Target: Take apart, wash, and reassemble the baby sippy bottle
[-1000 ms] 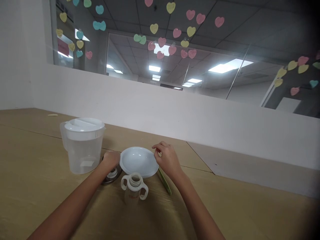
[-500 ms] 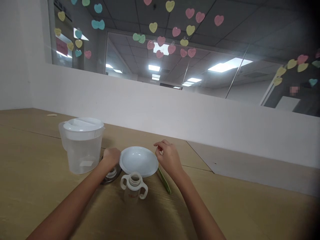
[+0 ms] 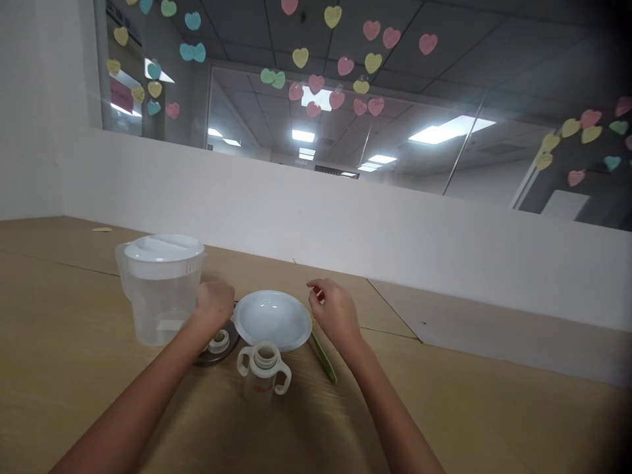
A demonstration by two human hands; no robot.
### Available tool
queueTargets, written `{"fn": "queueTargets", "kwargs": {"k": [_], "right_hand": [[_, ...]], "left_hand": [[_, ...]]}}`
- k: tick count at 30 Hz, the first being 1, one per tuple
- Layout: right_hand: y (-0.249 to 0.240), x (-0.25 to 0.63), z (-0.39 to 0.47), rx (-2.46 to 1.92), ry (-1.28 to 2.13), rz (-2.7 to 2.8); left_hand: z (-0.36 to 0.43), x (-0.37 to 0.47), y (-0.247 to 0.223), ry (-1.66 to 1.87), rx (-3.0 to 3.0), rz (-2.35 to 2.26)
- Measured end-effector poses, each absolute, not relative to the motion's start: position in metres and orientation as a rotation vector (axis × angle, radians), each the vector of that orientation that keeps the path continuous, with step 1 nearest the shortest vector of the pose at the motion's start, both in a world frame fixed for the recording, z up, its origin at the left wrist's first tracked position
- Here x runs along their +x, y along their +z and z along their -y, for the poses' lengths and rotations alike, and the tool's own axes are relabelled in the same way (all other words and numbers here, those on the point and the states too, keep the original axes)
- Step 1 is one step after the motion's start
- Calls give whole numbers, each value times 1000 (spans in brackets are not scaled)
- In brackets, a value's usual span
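Note:
My left hand (image 3: pixel 216 301) is over the back of a dark round tray (image 3: pixel 213 356), close to the clear pitcher; its fingers are turned away and smeared by motion. A small white ring-shaped piece (image 3: pixel 218 341) lies on that tray. Right of it sits a white bowl (image 3: pixel 272 319). In front of the bowl stands an open bottle with two handles (image 3: pixel 264 370). My right hand (image 3: pixel 336 308) hovers just right of the bowl, fingers loosely curved, a gap between thumb and fingers, nothing visible in it. Below this hand, a thin green-handled utensil (image 3: pixel 323 357) lies against the bowl's right side.
The lidded clear plastic pitcher (image 3: pixel 164 296) stands at the left, its handle facing left. A brown-covered table (image 3: pixel 469 408) runs up to a white wall (image 3: pixel 276 204). Above it is a window with heart-shaped notes (image 3: pixel 345 66). A small pale strip (image 3: pixel 101 229) lies at the far left.
My left hand has lifted slightly and shifted left toward the pitcher, uncovering more of the white ring-shaped piece. My right hand has barely moved. The bowl and bottle stay in place.

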State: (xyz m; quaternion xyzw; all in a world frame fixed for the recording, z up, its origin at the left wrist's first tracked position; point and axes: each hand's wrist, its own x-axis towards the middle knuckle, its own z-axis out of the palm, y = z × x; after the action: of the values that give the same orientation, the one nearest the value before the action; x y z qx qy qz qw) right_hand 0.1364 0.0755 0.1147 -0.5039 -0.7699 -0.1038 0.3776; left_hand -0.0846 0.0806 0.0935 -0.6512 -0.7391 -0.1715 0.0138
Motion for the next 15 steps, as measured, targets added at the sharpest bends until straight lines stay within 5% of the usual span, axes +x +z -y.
{"fn": "queueTargets", "kwargs": {"k": [8,15], "right_hand": [[124,140,-67,-1250,-149,1867],[133,127,-39,-646,176,1510]], "left_hand": [[-35,-66,138,-329,-1918,2051],[-41,-45,134,-688,-2216,1941]]}}
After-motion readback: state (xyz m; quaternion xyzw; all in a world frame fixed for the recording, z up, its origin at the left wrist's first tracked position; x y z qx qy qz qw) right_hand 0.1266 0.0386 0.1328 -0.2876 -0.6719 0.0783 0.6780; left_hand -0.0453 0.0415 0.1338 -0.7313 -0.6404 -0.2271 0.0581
